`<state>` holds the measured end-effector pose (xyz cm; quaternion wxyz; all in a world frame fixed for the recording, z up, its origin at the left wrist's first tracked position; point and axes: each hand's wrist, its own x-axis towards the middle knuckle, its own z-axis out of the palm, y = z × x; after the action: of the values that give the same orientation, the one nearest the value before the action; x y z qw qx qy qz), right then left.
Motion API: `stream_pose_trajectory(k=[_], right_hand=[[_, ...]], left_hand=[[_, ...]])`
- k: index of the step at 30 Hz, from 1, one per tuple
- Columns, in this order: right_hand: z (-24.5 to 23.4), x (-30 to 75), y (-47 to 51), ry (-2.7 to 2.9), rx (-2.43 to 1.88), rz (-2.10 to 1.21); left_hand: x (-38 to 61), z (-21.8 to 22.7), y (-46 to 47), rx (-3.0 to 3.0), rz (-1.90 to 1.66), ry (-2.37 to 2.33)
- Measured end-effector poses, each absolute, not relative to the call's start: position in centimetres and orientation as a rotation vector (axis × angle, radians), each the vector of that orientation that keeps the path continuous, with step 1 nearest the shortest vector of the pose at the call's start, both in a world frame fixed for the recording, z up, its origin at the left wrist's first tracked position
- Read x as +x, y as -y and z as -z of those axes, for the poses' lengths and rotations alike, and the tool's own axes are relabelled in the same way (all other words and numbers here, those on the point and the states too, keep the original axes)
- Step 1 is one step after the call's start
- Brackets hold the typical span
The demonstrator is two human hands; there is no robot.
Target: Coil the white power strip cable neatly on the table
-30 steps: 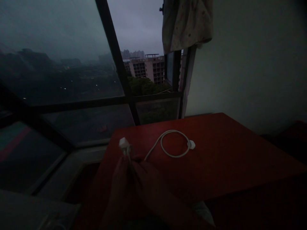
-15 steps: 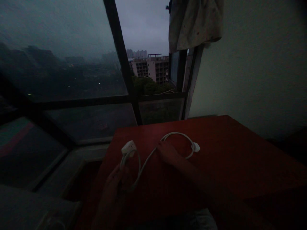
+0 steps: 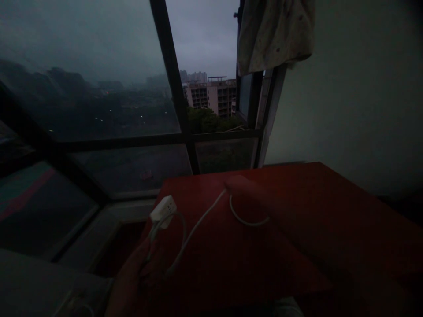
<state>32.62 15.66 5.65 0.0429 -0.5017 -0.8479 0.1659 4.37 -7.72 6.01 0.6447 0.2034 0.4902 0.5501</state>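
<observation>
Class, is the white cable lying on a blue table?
No, the white cable lies on a red table, its loop under the right hand.

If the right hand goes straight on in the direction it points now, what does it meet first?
Probably nothing on the red table: the right hand, on the white cable, points to the far edge. Beyond is the window frame; depth is unclear in the dark.

Both forearms bare, no sleeves or jewellery visible on left hand (image 3: 145, 268) or right hand (image 3: 241, 187).
</observation>
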Motion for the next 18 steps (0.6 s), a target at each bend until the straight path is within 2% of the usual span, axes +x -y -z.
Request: stream_pose_trajectory(k=[4,10,14,18], right_hand=[[-9.9,35.4,-17.7,2.443,-1.65,-0.803],[-15.3,35.6,-15.7,2.078,-1.428,-1.147],[-15.5,33.1,-9.7,1.485,-0.934,-1.469],[-13.1,29.7,-1.9,1.675,-0.736,-1.322]], left_hand=[[4.4,-5.6,7.3,0.428,-1.305,-1.171],[9.0,-5.5,4.6,0.384,-1.337,-0.919],[12.5,-5.5,2.5,0.311,-1.372,-0.607],[14.4,-5.7,0.8,0.269,-1.37,-0.517]])
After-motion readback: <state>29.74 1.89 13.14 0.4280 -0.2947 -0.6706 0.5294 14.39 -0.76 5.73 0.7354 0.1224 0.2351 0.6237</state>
